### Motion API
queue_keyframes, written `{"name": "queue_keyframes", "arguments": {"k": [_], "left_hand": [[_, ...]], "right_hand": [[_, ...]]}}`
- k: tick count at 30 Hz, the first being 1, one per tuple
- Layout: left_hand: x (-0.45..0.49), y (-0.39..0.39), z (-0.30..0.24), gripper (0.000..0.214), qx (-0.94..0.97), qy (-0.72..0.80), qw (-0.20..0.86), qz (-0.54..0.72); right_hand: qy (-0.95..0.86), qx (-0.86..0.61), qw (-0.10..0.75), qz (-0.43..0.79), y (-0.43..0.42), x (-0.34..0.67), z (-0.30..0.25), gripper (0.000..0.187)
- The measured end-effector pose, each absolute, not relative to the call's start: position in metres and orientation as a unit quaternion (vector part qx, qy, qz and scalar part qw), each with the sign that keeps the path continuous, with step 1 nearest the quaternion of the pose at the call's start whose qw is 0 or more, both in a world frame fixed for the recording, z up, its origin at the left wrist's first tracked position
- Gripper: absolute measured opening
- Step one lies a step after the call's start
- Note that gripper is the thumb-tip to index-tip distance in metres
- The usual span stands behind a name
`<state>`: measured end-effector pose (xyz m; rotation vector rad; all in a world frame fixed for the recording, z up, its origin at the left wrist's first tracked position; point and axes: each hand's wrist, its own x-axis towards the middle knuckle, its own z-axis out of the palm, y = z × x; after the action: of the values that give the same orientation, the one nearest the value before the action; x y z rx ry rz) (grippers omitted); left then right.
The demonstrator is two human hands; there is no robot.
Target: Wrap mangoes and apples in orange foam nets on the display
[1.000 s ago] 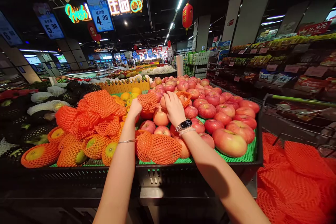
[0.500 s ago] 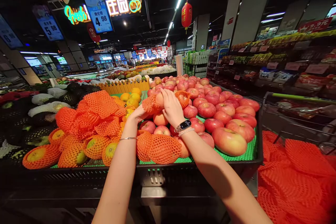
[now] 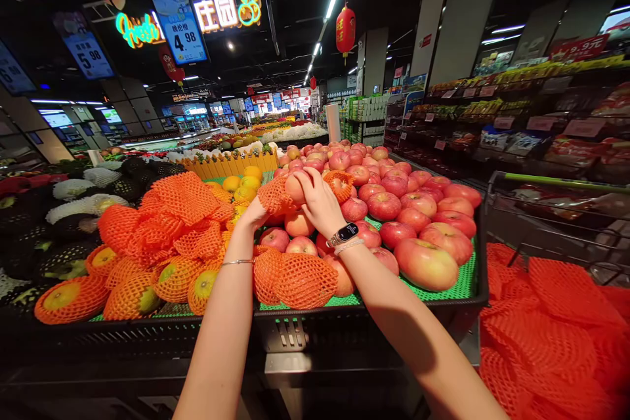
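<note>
My right hand [image 3: 319, 202], with a watch on the wrist, curls its fingers over a pinkish apple [image 3: 295, 188]. An orange foam net [image 3: 274, 195] lies around my left hand [image 3: 256, 211] and against the apple's left side. The net hides most of the left fingers, which appear closed at the apple. Both hands are above the apple pile [image 3: 386, 205]. Beneath my forearms, netted apples [image 3: 308, 281] rest at the front of the crate. Another netted apple [image 3: 339, 185] sits just beyond my right hand.
Netted oranges [image 3: 140, 285] and a heap of loose orange nets [image 3: 177, 207] are on the left. The black crate's rim [image 3: 315, 312] runs along the front. At right, a wire cart [image 3: 556, 200] stands near a mound of red-orange nets [image 3: 551, 328].
The view has shifted slightly to the right. The hands keep nearly the same hold; the right fingers sit a little further right on the apple, leaving more of it visible.
</note>
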<state>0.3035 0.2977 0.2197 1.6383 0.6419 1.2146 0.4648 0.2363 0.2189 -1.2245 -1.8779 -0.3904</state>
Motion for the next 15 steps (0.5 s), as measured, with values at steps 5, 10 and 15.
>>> {"name": "queue_keyframes", "arguments": {"k": [5,10,15], "left_hand": [[0.294,0.296,0.219,0.043,0.700,0.267,0.437,0.498],[0.295,0.296,0.219,0.034,0.724,0.284,0.393,0.490],[0.301,0.294,0.220,0.031,0.724,0.327,0.378,0.475]], "right_hand": [[-0.748,-0.478,0.436,-0.147,0.238,0.467,0.218,0.068],[-0.793,-0.415,0.426,-0.132,0.240,0.474,0.219,0.074],[-0.859,-0.298,0.410,-0.072,0.244,0.485,0.222,0.078]]}}
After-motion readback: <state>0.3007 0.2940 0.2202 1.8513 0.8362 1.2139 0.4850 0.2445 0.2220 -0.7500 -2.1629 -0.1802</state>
